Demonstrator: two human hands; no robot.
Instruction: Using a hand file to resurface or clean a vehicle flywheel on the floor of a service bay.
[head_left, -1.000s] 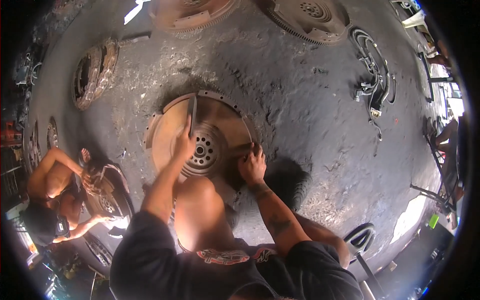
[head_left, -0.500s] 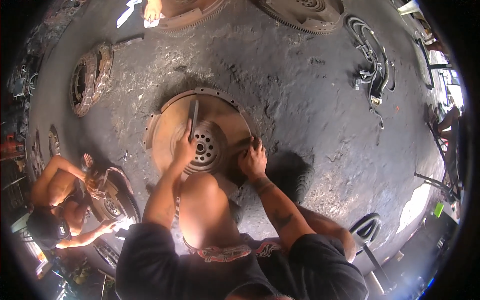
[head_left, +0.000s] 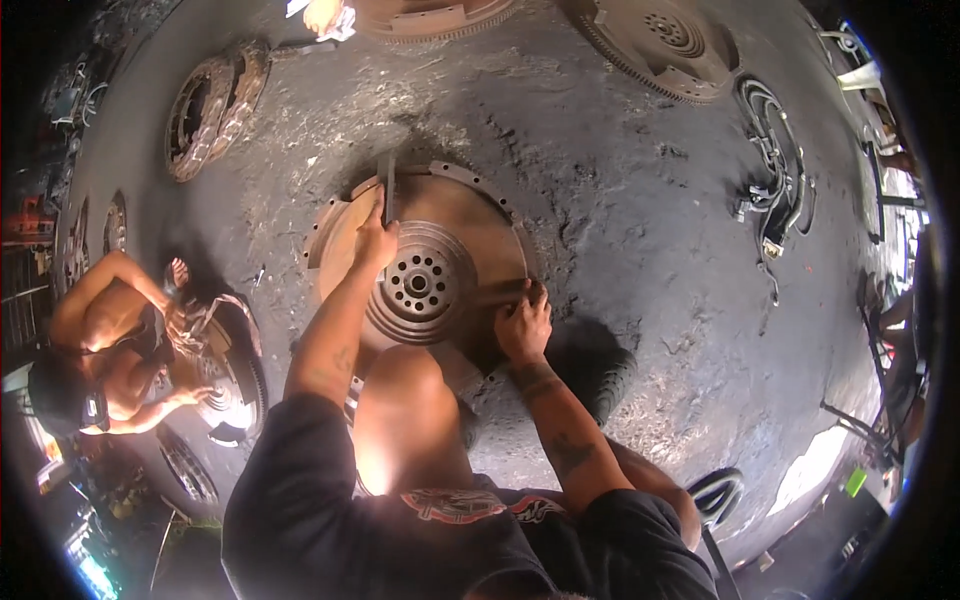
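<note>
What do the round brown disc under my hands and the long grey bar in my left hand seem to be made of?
The round brown disc looks like metal, perhaps iron or steel: dull, rust-brown face, smoother grey rings around the drilled centre. The long grey bar in your left hand seems metal, likely steel: dull, straight-edged, though blur leaves this open.

Lettering, legible: I am finding none. Dark shirt (head_left: 400, 552), mine: it is bearing a red-and-white print (head_left: 455, 506) across the front, seen at a steep slant; whether it is showing letters or a picture, I am not managing to tell.
</note>
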